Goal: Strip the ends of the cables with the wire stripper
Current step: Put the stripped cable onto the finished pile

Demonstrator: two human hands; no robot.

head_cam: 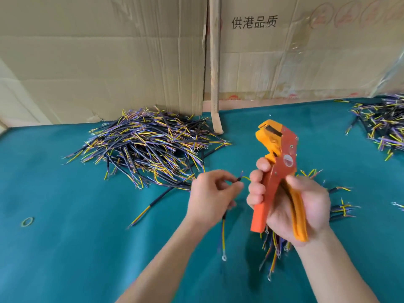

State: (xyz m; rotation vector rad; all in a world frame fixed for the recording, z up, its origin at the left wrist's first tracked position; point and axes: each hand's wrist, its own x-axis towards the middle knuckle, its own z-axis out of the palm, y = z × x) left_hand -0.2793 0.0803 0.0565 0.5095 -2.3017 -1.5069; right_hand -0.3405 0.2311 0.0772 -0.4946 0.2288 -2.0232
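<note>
The wire stripper is standing upright above the green table, the right hand gripping its handles. Just left, the left hand is pinching one cable, its end pointing toward the stripper; a cable pile lies behind.

orange wire stripper; teal table
</note>
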